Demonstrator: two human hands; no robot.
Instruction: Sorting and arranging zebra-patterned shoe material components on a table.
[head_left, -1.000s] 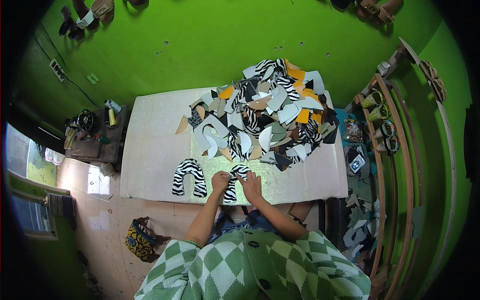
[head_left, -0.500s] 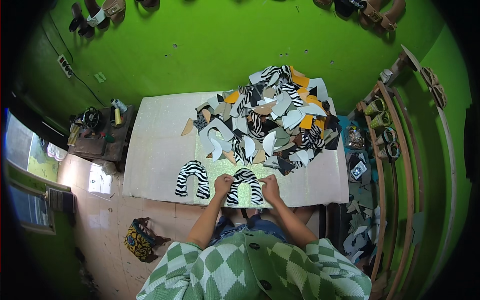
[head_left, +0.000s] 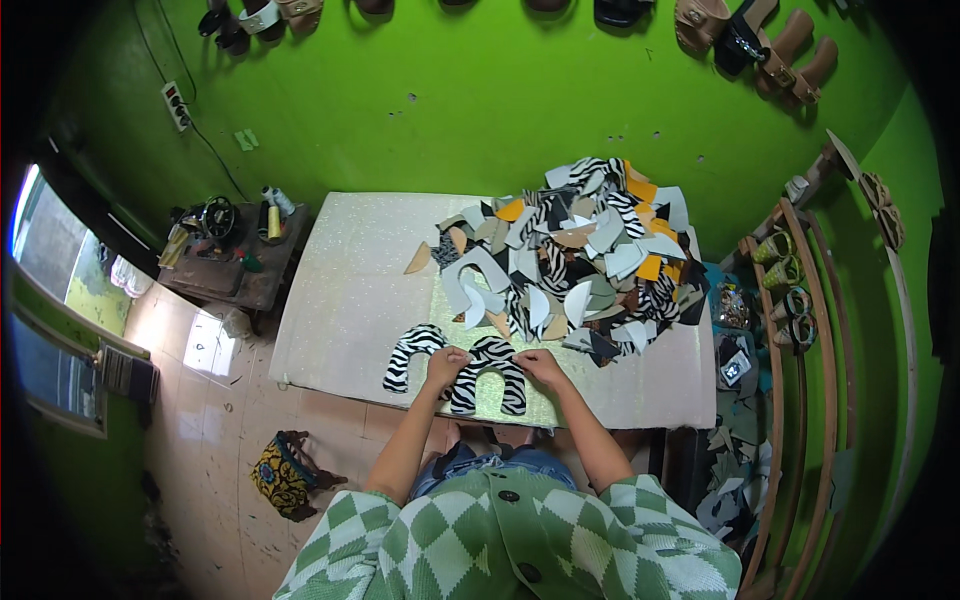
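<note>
A zebra-striped, U-shaped piece (head_left: 490, 352) lies near the table's front edge, its rounded end facing away from me. My left hand (head_left: 446, 369) pinches its upper left edge. On the opposite side, my right hand (head_left: 541, 368) has its fingertips closed at the upper right edge. A second zebra-striped U-shaped piece (head_left: 397, 362) lies just left, and my left hand covers part of its right leg. Beyond both hands rises a heap of cut scraps (head_left: 565, 265) in white, grey, black, tan, orange and zebra print.
The pale, glittery sheet-covered table (head_left: 345, 270) stands against a green wall. At left is a small sewing table (head_left: 235, 285) with thread spools. To the right stand a wooden rack (head_left: 800, 350) with sandals and containers of scraps. A patterned bag (head_left: 280, 475) sits on the floor.
My view has shifted, so the table sits further right in it. Both hands and the striped piece between them have moved left over the table, closer to the other striped piece.
</note>
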